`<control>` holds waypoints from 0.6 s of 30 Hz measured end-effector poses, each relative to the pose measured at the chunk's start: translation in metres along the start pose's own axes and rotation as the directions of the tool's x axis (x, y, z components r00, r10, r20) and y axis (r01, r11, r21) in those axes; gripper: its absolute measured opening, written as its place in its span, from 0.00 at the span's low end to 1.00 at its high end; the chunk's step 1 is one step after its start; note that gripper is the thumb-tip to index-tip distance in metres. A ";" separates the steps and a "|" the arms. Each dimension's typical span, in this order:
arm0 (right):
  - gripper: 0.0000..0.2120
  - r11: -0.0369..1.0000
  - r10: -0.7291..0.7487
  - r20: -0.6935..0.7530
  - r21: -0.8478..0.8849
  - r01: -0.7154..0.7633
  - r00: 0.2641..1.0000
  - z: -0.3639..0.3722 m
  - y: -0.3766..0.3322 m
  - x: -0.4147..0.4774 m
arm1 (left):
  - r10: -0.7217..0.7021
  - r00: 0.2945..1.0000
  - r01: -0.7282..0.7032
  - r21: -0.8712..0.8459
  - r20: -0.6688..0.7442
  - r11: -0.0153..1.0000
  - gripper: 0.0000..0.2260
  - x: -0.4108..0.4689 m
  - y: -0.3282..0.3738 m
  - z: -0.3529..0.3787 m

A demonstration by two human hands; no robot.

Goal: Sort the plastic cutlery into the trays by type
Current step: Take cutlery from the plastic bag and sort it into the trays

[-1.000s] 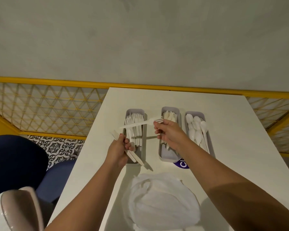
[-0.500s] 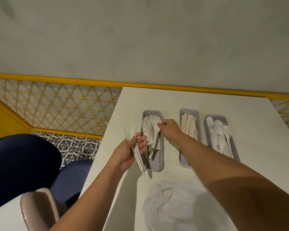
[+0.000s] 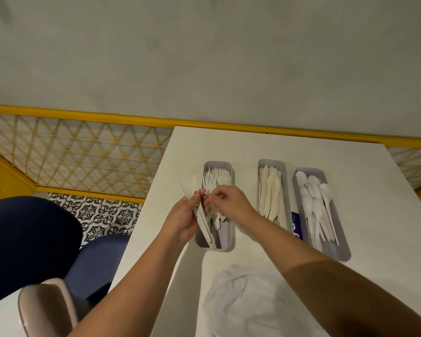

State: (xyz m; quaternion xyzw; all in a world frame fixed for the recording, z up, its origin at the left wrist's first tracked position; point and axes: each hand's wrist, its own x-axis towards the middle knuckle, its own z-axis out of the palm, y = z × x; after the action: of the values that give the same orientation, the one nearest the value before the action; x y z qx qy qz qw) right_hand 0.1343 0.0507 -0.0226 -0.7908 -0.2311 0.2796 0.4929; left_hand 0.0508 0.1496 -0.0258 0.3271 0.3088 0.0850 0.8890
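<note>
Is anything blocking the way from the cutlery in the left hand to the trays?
Nothing visible does. The left hand holds the cutlery at the open fork tray, with the right hand pinching at it. The knife tray and spoon tray are uncovered too.

two bare forearms (image 3: 301, 259), left hand (image 3: 182, 220), right hand (image 3: 231, 203); arms uncovered from wrists to frame edge.
</note>
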 end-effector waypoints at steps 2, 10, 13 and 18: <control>0.06 0.999 -0.011 0.081 -0.038 0.014 0.997 0.006 0.001 -0.012 | 0.015 1.000 -0.016 -0.016 -0.009 1.000 0.11 0.002 -0.003 0.005; 0.08 0.997 0.075 -0.024 -0.013 -0.076 0.997 -0.016 0.018 -0.023 | -0.036 0.999 0.036 0.065 0.001 0.997 0.11 0.006 -0.022 0.023; 0.06 0.993 0.112 -0.231 -0.013 -0.118 0.967 -0.046 0.026 -0.018 | -0.050 0.998 0.053 0.093 -0.026 0.994 0.10 0.010 -0.026 0.025; 0.12 0.914 0.233 -0.383 -0.228 -0.336 0.894 -0.086 0.059 -0.007 | -0.077 0.997 0.081 0.158 -0.030 0.984 0.14 0.007 -0.027 0.030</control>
State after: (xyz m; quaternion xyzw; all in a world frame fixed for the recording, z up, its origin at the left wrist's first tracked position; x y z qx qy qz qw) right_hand 0.1921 -0.0340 -0.0443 -0.9163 -0.0593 0.1684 0.3586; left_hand 0.0734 0.1153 -0.0283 0.3836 0.3379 0.0288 0.8590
